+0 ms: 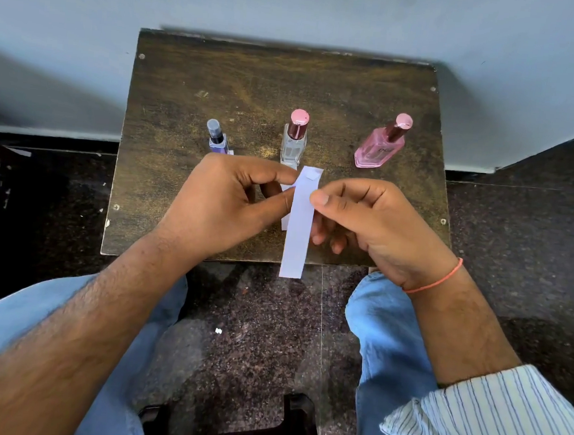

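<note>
A long white paper strip point(298, 225) hangs upright over the near edge of a small dark wooden table point(271, 89). My left hand point(225, 202) pinches the strip's left edge near the top with thumb and forefinger. On the other side, my right hand point(371, 220) pinches the strip's right edge, thumb in front and fingers curled behind. A second white strip point(284, 222) peeks out behind the first. Three perfume bottles stand in a row behind my hands: a purple one with a dark cap point(218, 138), a clear one with a pink cap point(295, 139), and a pink one point(382, 147) leaning right.
The table stands against a pale blue wall point(295, 8). Dark speckled floor point(257, 318) lies below, with my knees in blue jeans on either side. A dark stool edge point(234, 429) shows at the bottom.
</note>
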`<action>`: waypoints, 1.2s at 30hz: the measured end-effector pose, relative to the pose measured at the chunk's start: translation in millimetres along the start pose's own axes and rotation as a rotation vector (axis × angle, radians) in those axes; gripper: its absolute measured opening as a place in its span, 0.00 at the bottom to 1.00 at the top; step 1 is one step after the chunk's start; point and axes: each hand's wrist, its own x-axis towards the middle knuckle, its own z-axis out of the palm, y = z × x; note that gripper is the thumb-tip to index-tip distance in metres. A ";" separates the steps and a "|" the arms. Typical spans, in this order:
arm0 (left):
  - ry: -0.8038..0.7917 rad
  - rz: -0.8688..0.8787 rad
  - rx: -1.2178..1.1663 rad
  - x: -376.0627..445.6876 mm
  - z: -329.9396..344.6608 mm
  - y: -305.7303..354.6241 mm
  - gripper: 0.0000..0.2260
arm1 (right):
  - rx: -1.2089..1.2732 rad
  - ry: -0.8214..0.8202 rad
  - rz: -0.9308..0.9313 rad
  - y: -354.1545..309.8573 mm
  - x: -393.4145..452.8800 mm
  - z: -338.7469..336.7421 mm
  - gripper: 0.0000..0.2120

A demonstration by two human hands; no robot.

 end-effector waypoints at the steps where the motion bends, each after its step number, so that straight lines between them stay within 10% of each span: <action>1: -0.008 -0.005 0.010 -0.1 -0.1 -1.0 0.07 | 0.012 0.030 -0.004 -0.9 0.2 0.9 0.09; 30: 0.214 0.214 0.346 -4.2 3.3 3.2 0.09 | 0.302 0.145 0.211 -4.9 3.9 10.1 0.14; 36: 0.345 0.118 0.352 1.1 -7.8 -0.6 0.07 | 0.310 0.055 0.215 -10.0 -3.2 7.5 0.02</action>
